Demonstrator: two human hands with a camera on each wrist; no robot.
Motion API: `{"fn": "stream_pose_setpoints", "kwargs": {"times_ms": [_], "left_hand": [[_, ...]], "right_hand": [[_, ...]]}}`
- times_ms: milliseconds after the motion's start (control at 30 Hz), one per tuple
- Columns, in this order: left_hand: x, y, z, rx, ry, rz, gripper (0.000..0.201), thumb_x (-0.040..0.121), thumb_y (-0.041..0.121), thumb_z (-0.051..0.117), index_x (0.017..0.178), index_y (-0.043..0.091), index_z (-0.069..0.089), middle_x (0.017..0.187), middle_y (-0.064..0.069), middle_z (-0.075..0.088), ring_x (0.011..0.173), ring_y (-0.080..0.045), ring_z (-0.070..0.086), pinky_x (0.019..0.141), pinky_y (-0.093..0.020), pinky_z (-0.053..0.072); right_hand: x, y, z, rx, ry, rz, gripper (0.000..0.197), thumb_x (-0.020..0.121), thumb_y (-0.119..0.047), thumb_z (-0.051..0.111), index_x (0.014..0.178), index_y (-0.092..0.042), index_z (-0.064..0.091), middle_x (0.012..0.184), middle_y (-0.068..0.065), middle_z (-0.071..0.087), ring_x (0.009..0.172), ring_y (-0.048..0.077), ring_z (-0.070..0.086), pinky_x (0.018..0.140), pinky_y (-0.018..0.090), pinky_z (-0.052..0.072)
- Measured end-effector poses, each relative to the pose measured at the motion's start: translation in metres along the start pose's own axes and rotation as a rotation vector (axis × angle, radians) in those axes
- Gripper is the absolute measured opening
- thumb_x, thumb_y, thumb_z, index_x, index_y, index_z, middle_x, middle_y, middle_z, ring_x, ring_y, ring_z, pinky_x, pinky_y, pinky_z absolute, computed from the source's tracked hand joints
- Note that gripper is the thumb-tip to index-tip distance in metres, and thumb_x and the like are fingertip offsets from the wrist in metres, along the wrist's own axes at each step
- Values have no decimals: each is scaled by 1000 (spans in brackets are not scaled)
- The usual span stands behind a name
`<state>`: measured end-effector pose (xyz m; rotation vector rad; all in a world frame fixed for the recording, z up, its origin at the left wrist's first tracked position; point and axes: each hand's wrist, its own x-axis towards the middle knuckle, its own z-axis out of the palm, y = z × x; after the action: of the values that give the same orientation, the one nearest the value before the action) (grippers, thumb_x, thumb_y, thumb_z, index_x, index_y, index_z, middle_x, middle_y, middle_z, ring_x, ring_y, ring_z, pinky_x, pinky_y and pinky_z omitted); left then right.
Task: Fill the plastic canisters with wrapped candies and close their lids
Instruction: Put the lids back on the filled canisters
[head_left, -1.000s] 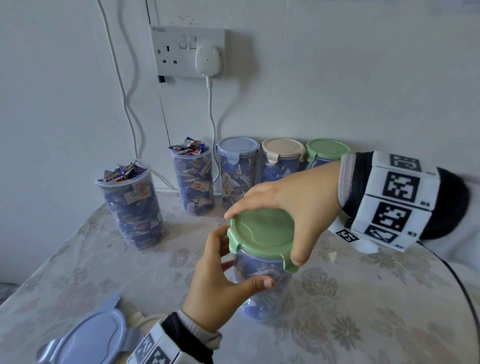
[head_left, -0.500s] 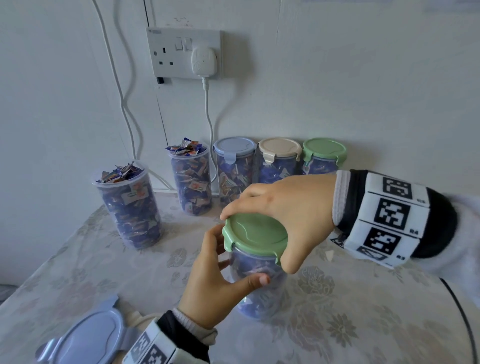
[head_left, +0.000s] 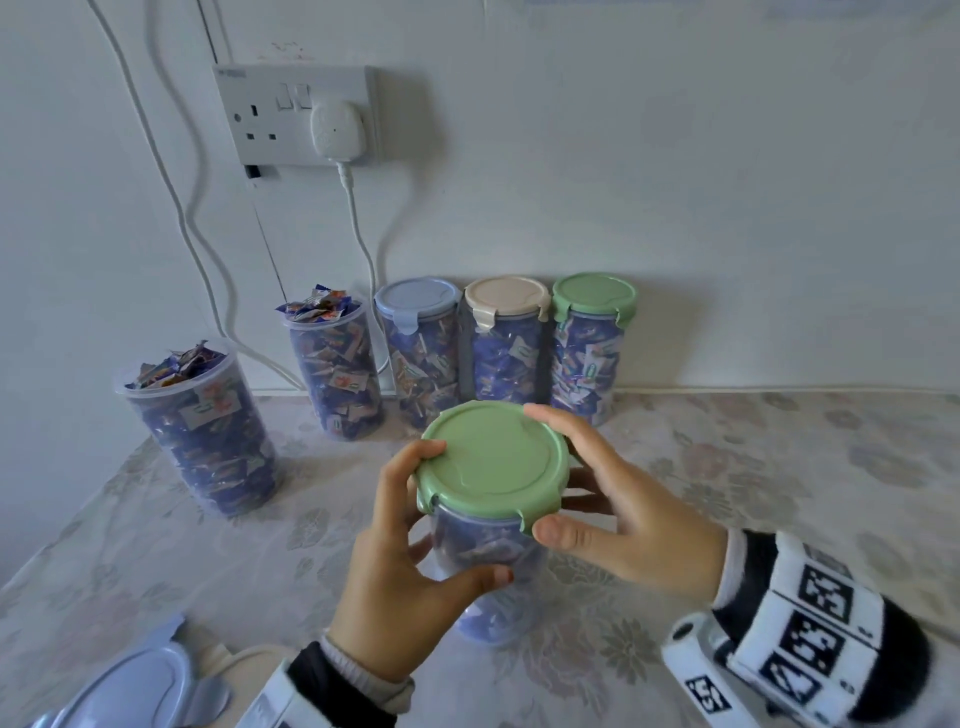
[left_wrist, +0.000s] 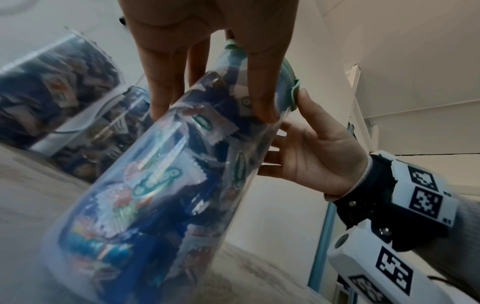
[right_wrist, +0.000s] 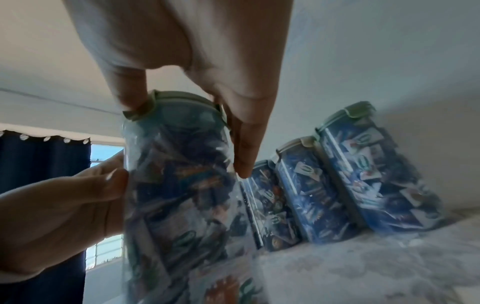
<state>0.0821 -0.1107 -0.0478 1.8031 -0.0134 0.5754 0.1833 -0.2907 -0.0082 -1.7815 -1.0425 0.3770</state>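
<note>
A clear canister (head_left: 488, 551) packed with blue wrapped candies stands at the middle of the table with a green lid (head_left: 488, 460) on it. My left hand (head_left: 460, 514) grips its body, thumb in front and fingers behind. My right hand (head_left: 540, 473) comes in from the right and pinches the lid, thumb on the front clasp and index finger on the far rim. The left wrist view shows the canister (left_wrist: 168, 174) with my left fingers (left_wrist: 259, 102) round it. In the right wrist view my thumb presses a clasp of the green lid (right_wrist: 182, 107).
Two filled canisters without lids (head_left: 202, 431) (head_left: 337, 364) stand at the back left. Three lidded ones, blue (head_left: 418, 301), beige (head_left: 506, 296) and green (head_left: 595, 293), line the wall. A loose blue lid (head_left: 135, 686) lies at the near left. A charger cable (head_left: 363, 244) hangs from the wall socket.
My right hand has slid off the top of the green lid to its right side, thumb now on the front clasp. The left hand keeps its grip on the canister.
</note>
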Motion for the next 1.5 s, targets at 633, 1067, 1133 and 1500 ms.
{"fn": "stream_pose_setpoints", "kwargs": {"times_ms": [633, 1067, 1133, 1500], "left_hand": [[61, 8, 204, -85, -9, 23, 84, 47, 31, 84, 113, 52, 38, 120, 30, 52, 108, 3, 56, 87, -29, 52], [155, -21, 263, 16, 148, -59, 93, 53, 7, 87, 115, 53, 35, 107, 7, 65, 97, -10, 64, 86, -40, 54], [166, -24, 267, 17, 166, -59, 93, 54, 7, 87, 112, 57, 34, 107, 6, 65, 97, -9, 64, 86, -39, 54], [213, -40, 283, 73, 222, -86, 93, 60, 8, 85, 118, 56, 30, 107, 5, 66, 95, -8, 65, 88, -35, 54]], "right_hand": [[-76, 66, -122, 192, 453, 81, 59, 83, -59, 52, 134, -47, 25, 121, -31, 53, 111, -16, 50, 85, 4, 40], [6, 127, -193, 306, 568, 79, 43, 94, -28, 53, 133, -38, 39, 120, -19, 52, 114, 2, 52, 95, 25, 45], [18, 133, -200, 302, 573, 75, 45, 90, -32, 53, 132, -37, 40, 121, -18, 52, 116, 6, 52, 96, 29, 46], [67, 163, -230, 322, 579, 91, 47, 82, -37, 50, 129, -40, 44, 121, -12, 54, 113, 9, 55, 93, 33, 49]]}}
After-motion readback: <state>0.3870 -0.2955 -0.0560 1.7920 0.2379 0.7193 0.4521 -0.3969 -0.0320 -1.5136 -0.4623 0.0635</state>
